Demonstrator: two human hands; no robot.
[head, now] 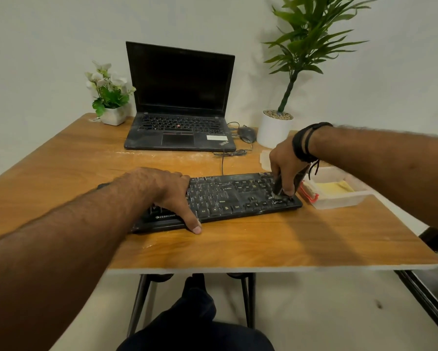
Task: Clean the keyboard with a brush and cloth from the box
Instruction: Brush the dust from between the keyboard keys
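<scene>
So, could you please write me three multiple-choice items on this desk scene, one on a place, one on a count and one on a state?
1. Where is the clear box with the yellow cloth?
A. just beyond the keyboard's right end
B. behind the laptop
C. on the floor

2. How many potted plants stand on the table?
A. none
B. two
C. four

3. What is the laptop's state?
A. shut
B. open, screen lit
C. open, screen dark

Answers:
1 A, the box sits on the table right beside the right end of the keyboard.
2 B, a small flowering plant stands left of the laptop and a tall leafy plant right of it.
3 C, the lid is up and the screen is black.
</scene>
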